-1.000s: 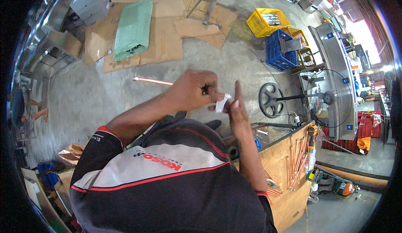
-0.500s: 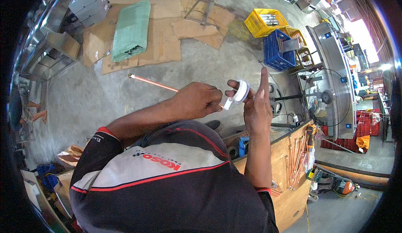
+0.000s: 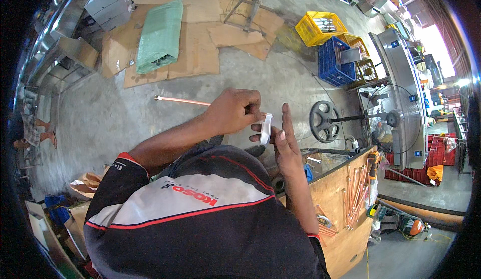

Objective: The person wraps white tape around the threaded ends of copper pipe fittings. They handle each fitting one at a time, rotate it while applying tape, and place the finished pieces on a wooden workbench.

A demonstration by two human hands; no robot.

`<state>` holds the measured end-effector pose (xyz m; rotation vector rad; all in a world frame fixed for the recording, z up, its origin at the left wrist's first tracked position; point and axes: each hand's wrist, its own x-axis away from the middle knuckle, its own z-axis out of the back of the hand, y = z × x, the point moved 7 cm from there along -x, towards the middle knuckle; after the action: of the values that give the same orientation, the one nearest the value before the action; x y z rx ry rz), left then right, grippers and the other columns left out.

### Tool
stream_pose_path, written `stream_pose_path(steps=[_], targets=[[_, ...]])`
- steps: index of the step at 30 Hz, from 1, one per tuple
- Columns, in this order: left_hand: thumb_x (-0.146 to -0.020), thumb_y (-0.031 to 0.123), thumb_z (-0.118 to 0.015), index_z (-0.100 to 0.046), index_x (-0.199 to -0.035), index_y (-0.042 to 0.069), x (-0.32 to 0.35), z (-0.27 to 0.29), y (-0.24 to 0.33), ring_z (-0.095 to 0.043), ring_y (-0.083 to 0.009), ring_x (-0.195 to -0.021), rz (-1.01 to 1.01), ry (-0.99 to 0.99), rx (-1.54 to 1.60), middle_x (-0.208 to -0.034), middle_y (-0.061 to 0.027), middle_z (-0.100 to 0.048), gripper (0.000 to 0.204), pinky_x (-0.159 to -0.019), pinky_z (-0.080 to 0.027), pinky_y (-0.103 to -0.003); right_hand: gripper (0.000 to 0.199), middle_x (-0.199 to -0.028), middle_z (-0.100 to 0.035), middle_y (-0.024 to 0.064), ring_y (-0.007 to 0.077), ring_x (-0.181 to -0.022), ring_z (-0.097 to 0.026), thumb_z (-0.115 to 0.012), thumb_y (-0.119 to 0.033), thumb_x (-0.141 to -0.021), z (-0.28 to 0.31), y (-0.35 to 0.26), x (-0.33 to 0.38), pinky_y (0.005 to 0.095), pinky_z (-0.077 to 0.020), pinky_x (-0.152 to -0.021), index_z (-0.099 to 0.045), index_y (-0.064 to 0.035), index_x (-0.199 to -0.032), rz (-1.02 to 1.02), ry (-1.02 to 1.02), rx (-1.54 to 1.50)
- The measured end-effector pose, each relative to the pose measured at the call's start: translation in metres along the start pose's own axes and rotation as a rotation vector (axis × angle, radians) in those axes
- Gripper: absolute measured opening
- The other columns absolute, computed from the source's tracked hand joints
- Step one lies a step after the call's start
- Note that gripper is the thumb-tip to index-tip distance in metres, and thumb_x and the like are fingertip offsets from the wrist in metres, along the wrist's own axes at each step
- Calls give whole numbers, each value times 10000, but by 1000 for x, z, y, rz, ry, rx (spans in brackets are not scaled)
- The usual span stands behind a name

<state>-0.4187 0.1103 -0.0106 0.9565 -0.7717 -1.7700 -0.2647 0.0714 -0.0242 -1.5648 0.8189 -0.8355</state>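
Note:
My left hand (image 3: 231, 111) is closed around a thin copper tube (image 3: 184, 101), which sticks out to the left and ends in a brass-coloured fitting (image 3: 158, 98). The tube's other end is hidden by my fingers. My right hand (image 3: 288, 154) holds a roll of white tape (image 3: 266, 129) on its fingers, while one finger points straight up. The roll sits close beside my left fingertips. A short stretch of white tape runs from its top toward them; whether it touches the tube I cannot make out.
To the right, a wooden board (image 3: 345, 249) carries several copper tubes (image 3: 354, 194) and a tape measure (image 3: 325, 221). A black handwheel (image 3: 324, 121) stands beyond my right hand. Crates, yellow (image 3: 320, 28) and blue (image 3: 334, 62), sit farther off. A green wrapped package (image 3: 159, 36) lies on cardboard.
My right hand has moved left and closer to my left hand, bringing the tape roll edge-on. The tube's fitting end has dipped slightly and lies more level.

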Motion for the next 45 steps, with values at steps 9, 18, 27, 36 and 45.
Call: stream_pose_path(steps=[9,18,27,36,45], targets=[[-817,238,-718,-554,-786,53,1,-17,7,-629,-364,-737,-143,-96,-247,-747,-140,-603,250,-646,-479,-461,945,-1166,-617,285,347,-971,-670,-489,-570,-963,13,-26,-6,434,-534,-872,41,-66,-1562,70,33,-160],[-819,230,-739,-553,-791,50,9,-14,27,-633,-339,-741,-86,-180,-92,-730,-114,-601,261,-644,-475,-446,876,-1203,-603,310,329,-1070,-645,-451,-568,-978,24,-19,-33,400,-489,-948,-35,-72,-1568,45,108,-138],[-810,182,-756,-602,-911,46,1,8,11,-671,-279,-691,51,-45,167,-730,-104,-654,229,-629,-512,-384,842,-1176,-626,221,267,-982,-671,-504,-455,-998,14,15,-19,381,-471,-944,-27,-62,-1569,5,108,-30],[-826,215,-744,-566,-1125,75,7,-10,-5,-688,-309,-720,74,-101,-46,-766,-121,-679,375,-655,-524,-406,913,-1079,-676,177,242,-962,-673,-637,-65,-918,2,-4,0,329,-514,-850,2,-80,-1570,-51,48,-66],[-795,175,-778,-522,-1206,101,5,-24,7,-689,-314,-711,74,-208,-249,-751,-151,-678,490,-630,-521,-420,902,-1085,-668,185,232,-951,-666,-644,10,-884,29,5,-12,354,-525,-881,-78,-123,-1574,-12,192,-333]])
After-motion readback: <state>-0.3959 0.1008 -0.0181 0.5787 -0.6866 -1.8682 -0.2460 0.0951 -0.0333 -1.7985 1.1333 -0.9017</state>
